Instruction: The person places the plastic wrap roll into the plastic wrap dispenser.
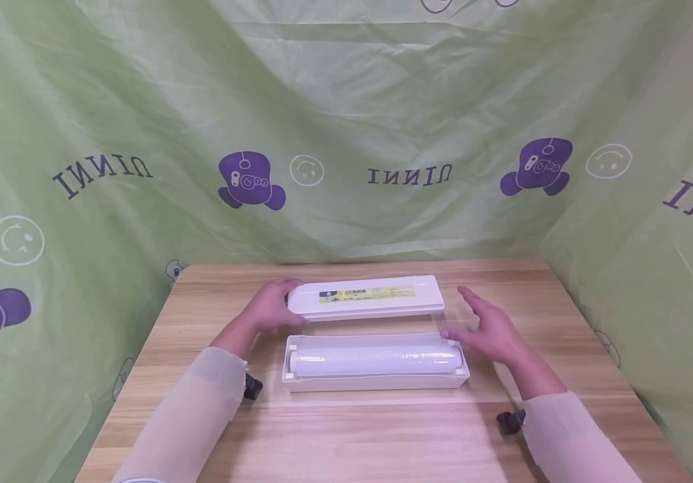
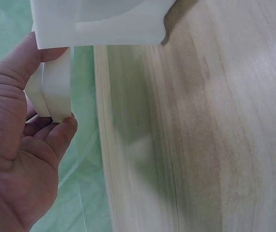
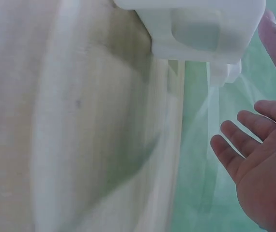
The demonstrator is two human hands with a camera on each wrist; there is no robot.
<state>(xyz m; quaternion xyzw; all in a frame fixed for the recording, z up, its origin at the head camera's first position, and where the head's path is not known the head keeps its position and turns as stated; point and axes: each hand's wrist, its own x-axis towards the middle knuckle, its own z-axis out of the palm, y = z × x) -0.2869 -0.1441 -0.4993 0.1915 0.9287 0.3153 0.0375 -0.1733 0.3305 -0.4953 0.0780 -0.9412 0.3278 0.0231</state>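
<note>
A white box (image 1: 376,384) stands on the table with its top off, and a roll of clear cling film (image 1: 376,360) lies lengthwise inside it. Behind the box is its long white lid (image 1: 382,308), which bears a yellow-green label. My left hand (image 1: 270,307) grips the lid's left end, thumb on the near side and fingers on the far side, as the left wrist view (image 2: 26,125) also shows. My right hand (image 1: 494,332) has its fingers spread and holds nothing. Its thumb is right at the box's back right corner, and the lid's right end is apart from its fingers.
The wooden table (image 1: 358,436) has its back edge close to a green curtain (image 1: 334,80) printed with purple figures, which also hangs at both sides. Small black devices (image 1: 510,422) are strapped at both wrists, below the pale sleeves (image 1: 575,436).
</note>
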